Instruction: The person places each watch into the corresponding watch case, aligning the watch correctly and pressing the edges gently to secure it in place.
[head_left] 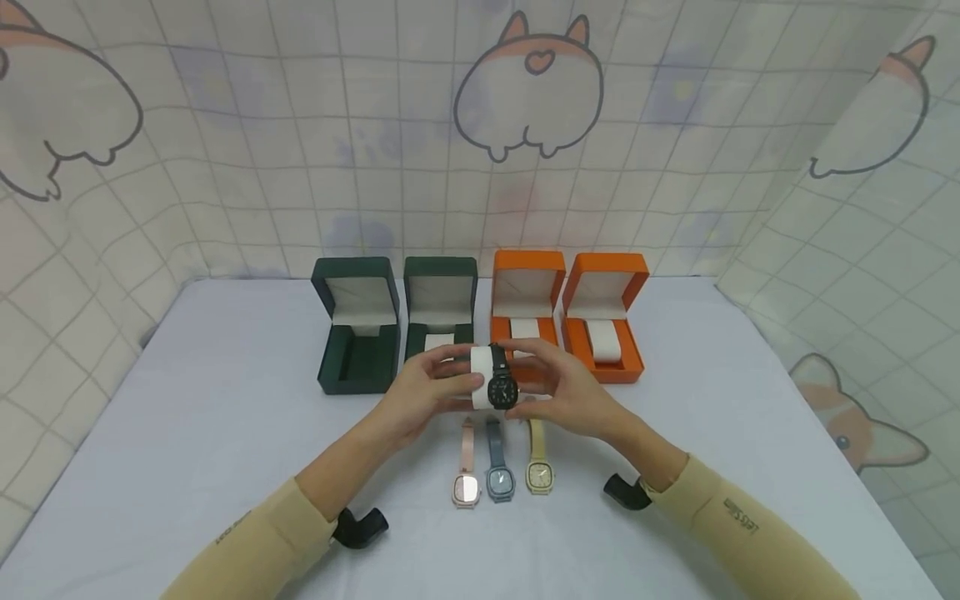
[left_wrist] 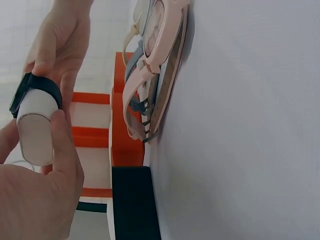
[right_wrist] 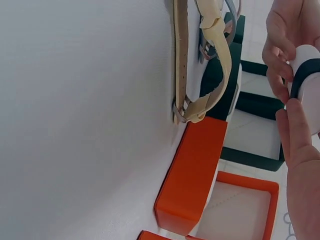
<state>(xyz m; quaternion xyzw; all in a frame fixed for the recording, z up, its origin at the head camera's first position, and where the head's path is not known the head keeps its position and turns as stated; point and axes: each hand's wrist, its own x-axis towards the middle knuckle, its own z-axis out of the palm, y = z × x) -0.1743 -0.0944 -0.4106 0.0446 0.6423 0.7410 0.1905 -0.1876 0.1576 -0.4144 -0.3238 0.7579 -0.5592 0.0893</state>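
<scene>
Above the middle of the table, my left hand (head_left: 412, 396) grips a white watch cushion (head_left: 482, 358), its thumb across the front. A black watch (head_left: 502, 390) with a round dark dial sits on the cushion's right part, its strap (left_wrist: 47, 86) running around it in the left wrist view. My right hand (head_left: 577, 396) holds the watch from the right, thumb low by the dial and fingers at the strap. Below the hands lie a pink watch (head_left: 466, 490), a blue watch (head_left: 500, 482) and a yellow watch (head_left: 538, 477), side by side.
Behind the hands stand two dark green boxes with raised lids; the left green box (head_left: 358, 358) has no cushion inside, the other green box (head_left: 440, 287) has a white one. To their right, two orange boxes (head_left: 606, 312) stand with lids raised and white cushions inside.
</scene>
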